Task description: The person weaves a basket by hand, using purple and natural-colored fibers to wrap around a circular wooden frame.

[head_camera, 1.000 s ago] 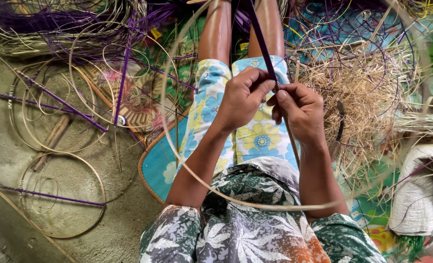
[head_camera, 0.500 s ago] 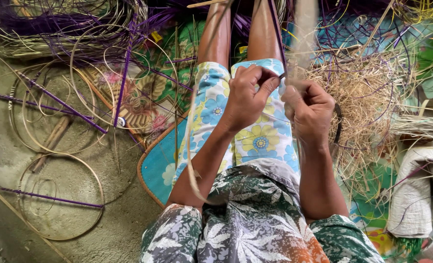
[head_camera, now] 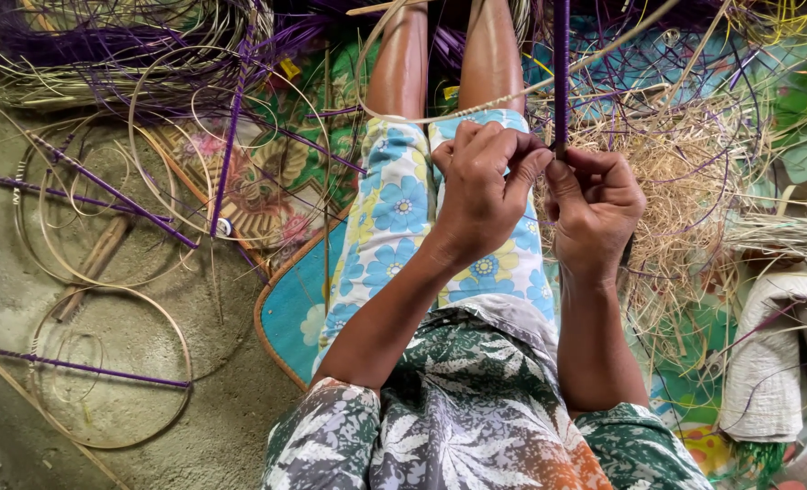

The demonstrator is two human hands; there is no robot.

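Observation:
I sit on the floor with my legs stretched out in flowered shorts [head_camera: 394, 227]. My left hand [head_camera: 480, 186] and my right hand [head_camera: 596, 207] are close together above my lap, both pinching a thin purple strip [head_camera: 561, 73] that runs straight up out of the top of the view. A pale cane strand [head_camera: 476, 111] curves across my knees just beyond the hands. The lower end of the purple strip is hidden between my fingers.
Cane hoops with purple rods [head_camera: 104, 372] lie on the concrete at the left. Tangled purple and pale strands [head_camera: 122, 45] fill the top left. A patterned mat [head_camera: 281, 191] lies under my legs, loose straw [head_camera: 684, 181] at the right, and a white cloth bundle [head_camera: 771, 354] at the far right.
Both hands have shifted slightly right and apart along the strip. The purple strip now stands nearly vertical, and the pale cane loop that circled my lap has swung up toward my knees.

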